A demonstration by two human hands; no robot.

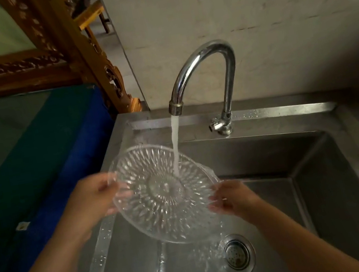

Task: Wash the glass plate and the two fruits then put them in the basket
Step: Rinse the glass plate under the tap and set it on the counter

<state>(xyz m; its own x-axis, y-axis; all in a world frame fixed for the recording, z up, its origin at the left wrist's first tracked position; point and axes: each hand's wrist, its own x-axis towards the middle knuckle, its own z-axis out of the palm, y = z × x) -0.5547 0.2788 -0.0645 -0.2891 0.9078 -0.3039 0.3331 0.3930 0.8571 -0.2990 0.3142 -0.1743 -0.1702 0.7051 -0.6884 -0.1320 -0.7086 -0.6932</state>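
Note:
A clear cut-glass plate (pixel 160 196) with a rayed pattern is held tilted over the steel sink (pixel 321 182). My left hand (pixel 93 199) grips its left rim and my right hand (pixel 230 196) grips its right rim. Water streams from the chrome tap (pixel 205 71) onto the plate just right of its centre and runs off the lower edge towards the drain (pixel 237 254). Neither the fruits nor the basket are in view.
The tap's handle (pixel 217 125) sits on the sink's back ledge under a bare wall. A blue and green cloth-covered surface (pixel 31 147) lies to the left, with carved wooden furniture (pixel 87 51) behind it. Water drops cover the sink's left rim.

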